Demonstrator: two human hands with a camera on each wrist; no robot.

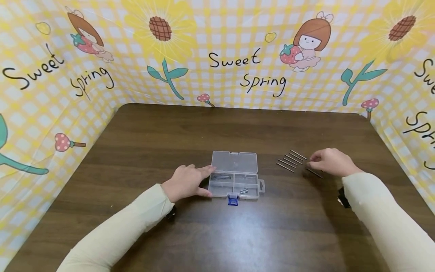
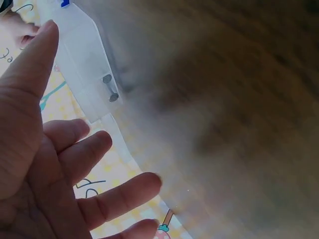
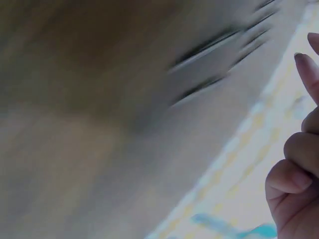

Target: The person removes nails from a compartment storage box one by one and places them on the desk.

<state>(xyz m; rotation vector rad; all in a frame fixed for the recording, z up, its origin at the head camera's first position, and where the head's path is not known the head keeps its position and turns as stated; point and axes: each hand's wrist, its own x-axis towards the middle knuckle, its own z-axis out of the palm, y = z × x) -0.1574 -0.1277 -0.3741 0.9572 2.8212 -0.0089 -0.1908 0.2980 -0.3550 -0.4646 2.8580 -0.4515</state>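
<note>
A clear plastic compartment box (image 1: 222, 192) lies with its lid (image 1: 234, 161) folded back in the head view. Thin metal rods (image 1: 221, 177) lie in its back left compartment, short metal pieces (image 1: 244, 191) in the front right one. My left hand (image 1: 187, 181) rests at the box's left side, thumb and forefinger spread along it. To the right, my right hand (image 1: 331, 161) hovers over a metal rod (image 1: 315, 173). In the right wrist view, thumb and forefinger stand apart with nothing visible between them, the other fingers curled. Several slim metal rods (image 1: 287, 165) lie left of that hand.
A blue latch (image 1: 232, 200) sticks out from the box's front, and a hanging tab (image 1: 262, 186) from its right side. The brown wooden table (image 1: 170, 128) is bordered by a yellow checked cloth (image 1: 231, 22) at the back and sides.
</note>
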